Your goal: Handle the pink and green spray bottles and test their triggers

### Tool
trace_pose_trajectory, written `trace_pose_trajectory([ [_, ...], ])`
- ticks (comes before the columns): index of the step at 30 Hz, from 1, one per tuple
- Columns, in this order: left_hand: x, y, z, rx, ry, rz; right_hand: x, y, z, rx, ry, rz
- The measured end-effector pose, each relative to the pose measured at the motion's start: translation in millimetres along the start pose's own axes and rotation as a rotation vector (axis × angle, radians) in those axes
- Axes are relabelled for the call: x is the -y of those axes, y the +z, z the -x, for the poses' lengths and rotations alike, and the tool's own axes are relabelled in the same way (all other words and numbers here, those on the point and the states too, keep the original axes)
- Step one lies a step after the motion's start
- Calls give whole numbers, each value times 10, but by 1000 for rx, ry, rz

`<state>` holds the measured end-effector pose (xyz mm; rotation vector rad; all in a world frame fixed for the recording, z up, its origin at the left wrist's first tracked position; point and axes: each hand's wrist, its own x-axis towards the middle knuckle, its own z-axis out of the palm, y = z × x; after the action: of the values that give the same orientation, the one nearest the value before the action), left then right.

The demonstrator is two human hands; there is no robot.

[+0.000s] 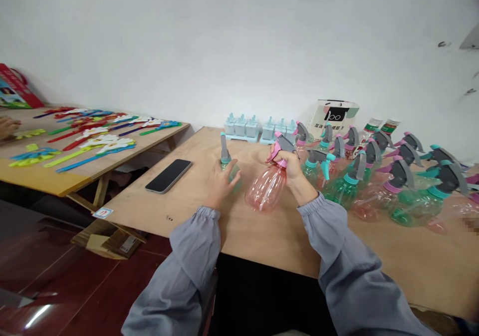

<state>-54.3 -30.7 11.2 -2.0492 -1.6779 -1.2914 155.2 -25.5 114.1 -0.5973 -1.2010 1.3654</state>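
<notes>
My right hand (286, 164) is wrapped around the neck of a clear pink spray bottle (266, 188), just under its pink and grey trigger head. The bottle is tilted, with its base toward the lower left. To the left, my left hand (223, 178) grips a clear green spray bottle (236, 182) around its body; the fingers partly cover it. A grey and teal head (224, 149) rises above that hand. The two bottles are apart, both over the wooden table (258, 241).
Several pink and green spray bottles (415, 206) crowd the table's right side. Pale blue ice-pop moulds (241, 126) and a printed box (333, 119) stand by the wall. A phone (168, 176) lies left. Another table holds colourful hand-shaped toys (105, 144); another person's hand (8, 127) shows there.
</notes>
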Motion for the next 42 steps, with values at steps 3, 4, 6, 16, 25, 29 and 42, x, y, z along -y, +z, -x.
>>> trace_pose_trajectory([
  [3, -8, -3, -6, 1, -25, -11, 1, -4, 6, 16, 85, 26],
  [4, -11, -5, -9, -1, -37, -14, -1, -3, 8, 15, 104, 35],
  [6, -18, -7, -12, -9, -54, -16, -8, 6, 14, -16, 79, 33],
  [16, -41, -1, -18, 24, -74, -29, -11, 130, 52, -90, -6, 56],
  [25, -48, -19, -18, 15, -57, -37, 81, 122, 99, -26, -89, 50],
  [29, -38, -15, -16, 19, -51, -18, 74, 158, 126, -37, -46, 150],
  [42, -24, -1, -20, 7, -53, -6, -64, -5, 379, -166, -133, 398],
])
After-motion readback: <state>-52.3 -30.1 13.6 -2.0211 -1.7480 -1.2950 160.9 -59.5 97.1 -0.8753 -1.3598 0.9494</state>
